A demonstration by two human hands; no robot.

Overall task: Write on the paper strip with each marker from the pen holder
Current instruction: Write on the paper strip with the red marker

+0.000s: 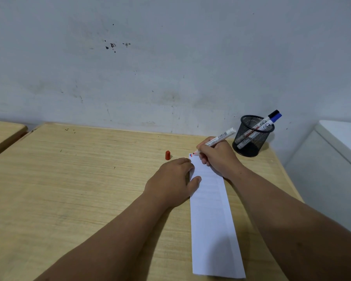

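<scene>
A: Where's the long white paper strip (211, 209)?

B: Flat on the wooden counter (79, 189), under the spread left hand (170, 181). The right hand (217, 157) pinches the uncapped red-tipped white marker (215, 140) at the strip's far end.

A: Advice?

B: Press lightly and hold the strip firmly.

Light wood-grain tabletop (73, 185), set against the wall. Lying directly on it: long white paper strip (213, 220), right of centre, running near to far; red marker cap (167, 155), left of the strip's far end; black mesh pen holder (251, 136), far right corner.
</scene>
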